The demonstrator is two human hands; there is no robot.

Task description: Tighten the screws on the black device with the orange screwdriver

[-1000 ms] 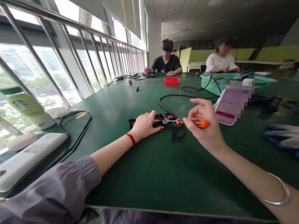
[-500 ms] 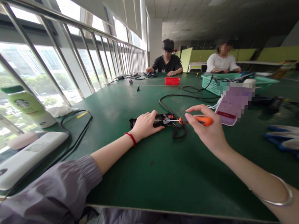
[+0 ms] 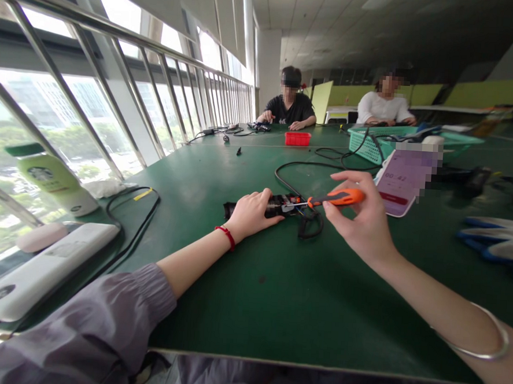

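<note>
On the green table, my left hand (image 3: 251, 214) is wrapped over a black elongated device (image 3: 277, 205) with its inner parts exposed and small coloured wires near its right end. A black cable (image 3: 279, 169) runs from that end, and a short dark loop lies beside it. My right hand (image 3: 363, 219) grips an orange and black screwdriver (image 3: 341, 198) by its handle, thumb below and fingers above. The screwdriver's thin shaft points left, its tip at the device's open part, just right of my left fingers. What exactly the tip touches is too small to tell.
A phone (image 3: 407, 181) leans near a green basket (image 3: 366, 145) holding cables. White and blue gloves (image 3: 497, 238) lie at the right. On the left are a bottle (image 3: 51, 179), a white box-like device (image 3: 47, 269) and a black cable. Two people sit beyond a red tray (image 3: 297, 139).
My right fingers have shifted on the screwdriver handle, the thumb lower and the index finger higher; the handle tilts up more. My left hand stays on the device. The far person's hand has moved.
</note>
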